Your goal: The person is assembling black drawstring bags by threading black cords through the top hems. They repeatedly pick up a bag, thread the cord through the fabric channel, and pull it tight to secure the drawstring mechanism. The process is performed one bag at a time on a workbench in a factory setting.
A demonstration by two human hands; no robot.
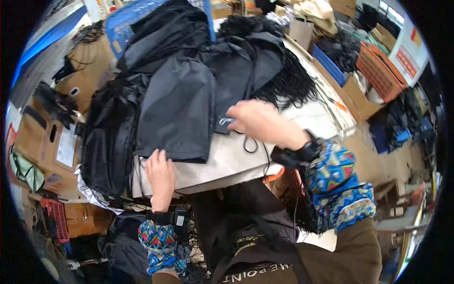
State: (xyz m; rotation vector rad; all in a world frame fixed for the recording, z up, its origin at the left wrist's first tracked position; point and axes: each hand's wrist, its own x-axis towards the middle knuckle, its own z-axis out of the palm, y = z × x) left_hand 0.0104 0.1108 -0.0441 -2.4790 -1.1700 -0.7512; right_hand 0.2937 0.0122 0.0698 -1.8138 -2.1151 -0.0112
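Note:
A black fabric drawstring bag point(177, 109) lies flat on the white-topped table, its gathered end pointing away from me. The fingers of my left hand point(160, 177) are stretched out and rest on its near left edge. Right of the bag, my right hand point(260, 122) is raised, slightly blurred, with its fingers pinched together. A small shiny loop-shaped piece point(225, 121) sticks out from those fingers; its kind is unclear. Below that hand a thin black cord point(250, 146) curls over the table. Another black bag point(231, 71) lies beyond it.
More black bags point(111, 137) are heaped along the table's left side. A blue plastic basket point(118, 28) stands at the back, piled with black fabric. Black cords point(295, 80) spread at the right rear. Cardboard boxes point(49, 142) stand left; an orange crate point(380, 71) is far right.

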